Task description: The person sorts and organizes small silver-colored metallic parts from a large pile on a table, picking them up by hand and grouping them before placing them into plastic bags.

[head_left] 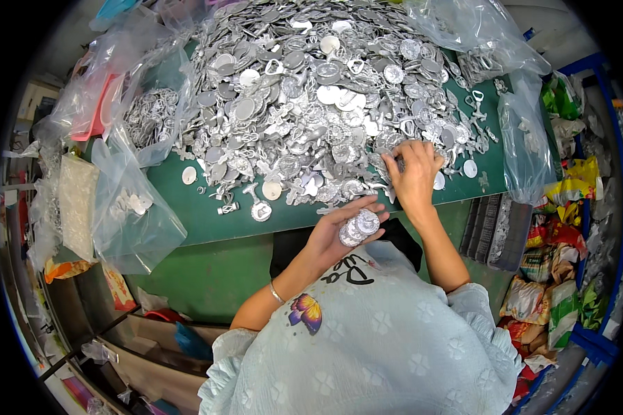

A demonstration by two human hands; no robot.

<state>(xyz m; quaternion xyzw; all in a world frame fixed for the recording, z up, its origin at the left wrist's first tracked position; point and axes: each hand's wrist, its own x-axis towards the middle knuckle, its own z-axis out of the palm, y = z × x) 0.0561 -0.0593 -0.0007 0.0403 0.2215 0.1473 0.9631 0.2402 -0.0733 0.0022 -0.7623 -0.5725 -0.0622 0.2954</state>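
My left hand [330, 234], a bracelet on its wrist, is cupped around a small stack of round silvery medallions [359, 227] in front of the table's near edge. Embossed relief shows on their faces. My right hand [413, 173] reaches into the near right border of a large heap of silvery metal pieces [291, 117]. Its fingers curl down toward the thumb among the pieces; whatever lies between the fingertips is hidden. Round discs, bottle-opener shapes and small figured castings make up the heap. A loose disc [470, 168] rests to the right of my right hand.
The heap covers most of the green table [218, 225]. Clear plastic bags [135, 207] hang over its left edge, and another bag [522, 142] lies at the right. Below the right edge stands a grey crate [483, 225]. A blue-framed rack [595, 339] holds colourful packages.
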